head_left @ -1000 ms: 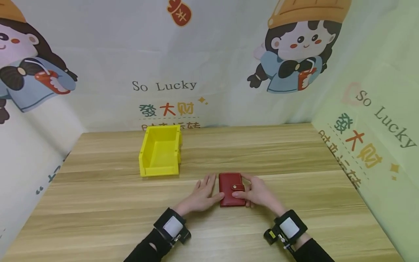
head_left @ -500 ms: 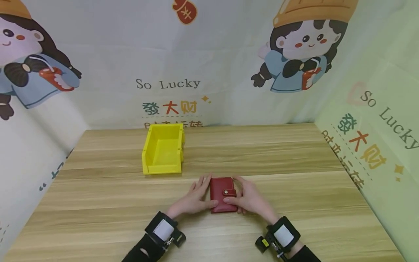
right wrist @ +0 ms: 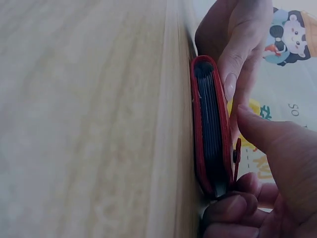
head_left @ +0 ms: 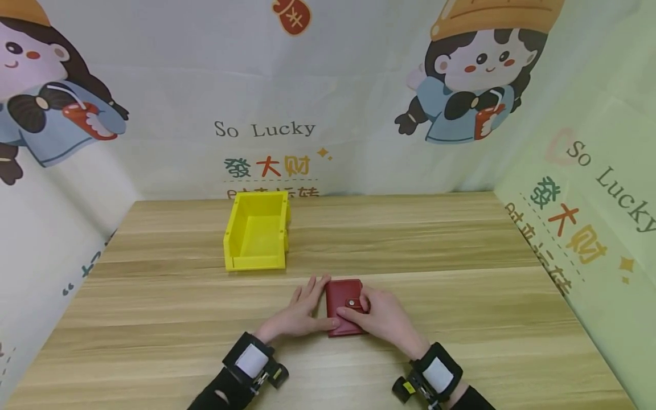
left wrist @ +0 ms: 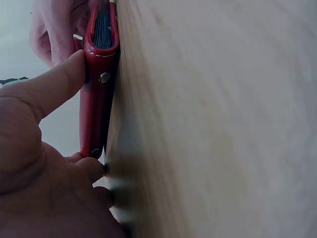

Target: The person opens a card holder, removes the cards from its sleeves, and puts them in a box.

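A red leather card holder (head_left: 338,296) with a snap strap (head_left: 353,303) lies on the wooden table. Its open ends show dark stacked sleeves (right wrist: 212,119) in the right wrist view. My left hand (head_left: 299,312) is at its left side, the thumb on the cover and the outstretched fingers by the spine. Two metal studs show on the spine in the left wrist view. My right hand (head_left: 385,316) pinches the strap edge with bent fingers, its thumb over the cover. In the right wrist view the strap's end (right wrist: 237,151) stands slightly away from the cover.
A yellow plastic bin (head_left: 256,230) stands behind and left of the card holder. Cartoon-printed white cloth (head_left: 353,114) walls in the back and sides of the table (head_left: 410,239). Both wrists wear black camera mounts (head_left: 249,360).
The card holder has shifted left and slightly nearer with both hands, while the head view has tilted a little. My right fingers have moved from its right edge onto the strap and bent more.
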A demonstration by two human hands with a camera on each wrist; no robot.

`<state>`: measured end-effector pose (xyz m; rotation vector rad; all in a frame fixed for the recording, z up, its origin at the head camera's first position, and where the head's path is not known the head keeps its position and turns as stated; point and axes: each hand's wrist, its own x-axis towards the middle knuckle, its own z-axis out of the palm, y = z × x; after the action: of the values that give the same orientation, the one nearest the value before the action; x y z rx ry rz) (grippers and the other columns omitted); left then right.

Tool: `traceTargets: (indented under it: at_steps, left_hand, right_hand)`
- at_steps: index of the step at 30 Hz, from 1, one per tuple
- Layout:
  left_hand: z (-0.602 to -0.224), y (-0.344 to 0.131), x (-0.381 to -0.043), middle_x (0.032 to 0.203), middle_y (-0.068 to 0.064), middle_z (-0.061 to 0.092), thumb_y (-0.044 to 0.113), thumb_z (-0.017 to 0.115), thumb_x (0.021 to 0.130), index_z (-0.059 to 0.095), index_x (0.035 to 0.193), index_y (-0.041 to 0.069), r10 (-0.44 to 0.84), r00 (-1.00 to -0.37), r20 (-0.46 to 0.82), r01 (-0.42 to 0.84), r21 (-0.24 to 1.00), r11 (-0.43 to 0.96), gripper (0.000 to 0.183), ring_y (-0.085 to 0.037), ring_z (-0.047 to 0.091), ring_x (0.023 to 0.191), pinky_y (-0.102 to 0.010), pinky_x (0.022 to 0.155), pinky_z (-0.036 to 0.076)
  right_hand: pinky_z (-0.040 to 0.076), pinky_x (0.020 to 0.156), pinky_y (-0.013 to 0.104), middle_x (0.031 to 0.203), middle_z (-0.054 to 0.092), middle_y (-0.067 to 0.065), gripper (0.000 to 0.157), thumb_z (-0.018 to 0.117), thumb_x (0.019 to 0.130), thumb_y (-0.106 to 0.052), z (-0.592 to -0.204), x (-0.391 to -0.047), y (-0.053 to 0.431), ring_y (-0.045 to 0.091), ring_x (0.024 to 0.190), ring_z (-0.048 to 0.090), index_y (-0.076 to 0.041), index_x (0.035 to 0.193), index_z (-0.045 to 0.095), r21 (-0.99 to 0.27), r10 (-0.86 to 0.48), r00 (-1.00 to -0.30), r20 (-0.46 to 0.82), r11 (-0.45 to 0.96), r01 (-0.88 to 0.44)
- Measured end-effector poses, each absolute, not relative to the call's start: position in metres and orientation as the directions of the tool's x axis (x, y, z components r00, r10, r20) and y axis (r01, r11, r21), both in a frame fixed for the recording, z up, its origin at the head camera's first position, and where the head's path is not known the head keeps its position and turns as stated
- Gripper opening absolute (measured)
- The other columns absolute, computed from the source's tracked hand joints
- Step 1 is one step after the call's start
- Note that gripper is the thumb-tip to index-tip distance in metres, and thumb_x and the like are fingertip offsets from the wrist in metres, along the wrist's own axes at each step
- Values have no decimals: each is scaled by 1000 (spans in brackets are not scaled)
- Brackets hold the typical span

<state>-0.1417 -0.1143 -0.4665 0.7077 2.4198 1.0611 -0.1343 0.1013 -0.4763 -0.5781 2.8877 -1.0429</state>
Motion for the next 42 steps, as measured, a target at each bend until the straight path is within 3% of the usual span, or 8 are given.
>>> traceTargets:
  at_steps: [8,14,21,26,33,42]
  left_hand:
    - [-470,-113,-141,153,-20,8,38,64,87,9,148,-1,587,-795,-152,297,747,595,91,-31,-6,135,-57,107,-5]
    - [-469,-112,-141,153,-20,9,38,64,87,9,147,-2,582,-799,-150,296,745,598,90,-30,-5,136,-57,107,-5]
    - [-467,-111,-140,152,-20,9,36,64,88,9,147,-2,579,-799,-161,285,747,601,89,-30,-5,136,-57,107,-5]
    - [-466,-111,-139,152,-20,9,37,64,87,9,148,-2,578,-798,-170,277,748,603,90,-30,-5,136,-57,107,-5]
    - [-467,-111,-140,153,-19,7,37,63,88,7,148,-1,575,-799,-178,280,736,617,91,-29,-6,136,-56,107,-6]
    - [-466,-111,-141,153,-18,8,37,64,87,7,148,0,571,-799,-188,275,730,625,91,-27,-7,136,-56,107,-8]
  right_hand:
    - [22,39,21,46,33,-11,51,59,85,-57,-477,-139,96,3,40,31,-18,56,43,-491,-375,-924,76,792,-362]
    - [22,39,21,46,33,-10,46,57,90,-47,-475,-141,95,3,39,31,-17,58,46,-469,-410,-909,73,790,-393]
    - [23,38,23,50,35,-8,33,51,96,-36,-467,-137,91,6,41,33,-15,71,56,-335,-457,-886,76,826,-454]
    - [21,38,23,50,31,-8,30,52,96,-29,-464,-133,92,7,42,32,-16,70,53,-298,-472,-873,122,822,-486]
    - [23,37,20,50,33,-10,34,50,97,-22,-470,-135,95,3,40,30,-18,64,46,-344,-512,-842,169,770,-537]
    - [27,41,20,52,36,-10,33,46,99,-16,-475,-140,101,3,43,33,-17,66,49,-503,-558,-812,170,659,-559]
